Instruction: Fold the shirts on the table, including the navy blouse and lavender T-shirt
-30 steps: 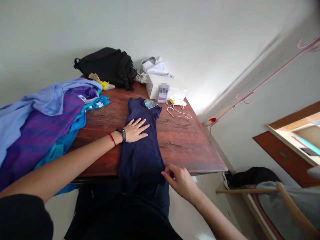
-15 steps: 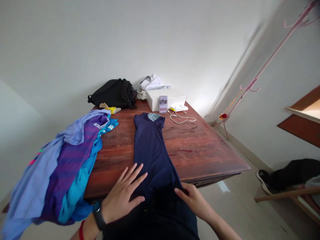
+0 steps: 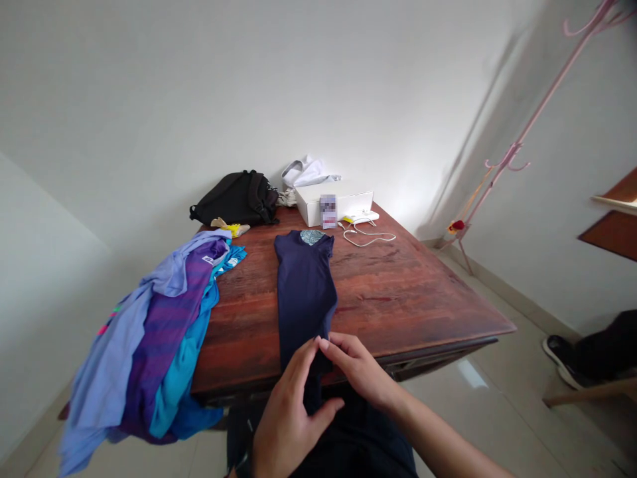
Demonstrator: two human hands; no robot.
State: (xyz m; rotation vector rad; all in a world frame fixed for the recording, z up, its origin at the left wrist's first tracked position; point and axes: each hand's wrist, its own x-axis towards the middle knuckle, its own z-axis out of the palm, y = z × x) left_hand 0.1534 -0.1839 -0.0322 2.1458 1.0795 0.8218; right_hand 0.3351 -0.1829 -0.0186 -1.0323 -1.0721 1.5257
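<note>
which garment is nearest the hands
The navy shirt, lying by itself, with the right hand at its lower end and the left hand close by; the lilac, purple and turquoise garments lie heaped farther left.

Navy garment (image 3: 304, 285) lay on wooden table (image 3: 413, 299) | right hand (image 3: 361, 368) pinched its near end | left hand (image 3: 291, 411), thumb spread, adjoined right fingertips (image 3: 323, 344) | clothes pile (image 3: 169, 325) lay left

The hands (image 3: 361, 367) are bare, the left wristband (image 3: 243, 463) is black, and the clothing (image 3: 368, 441) dark
</note>
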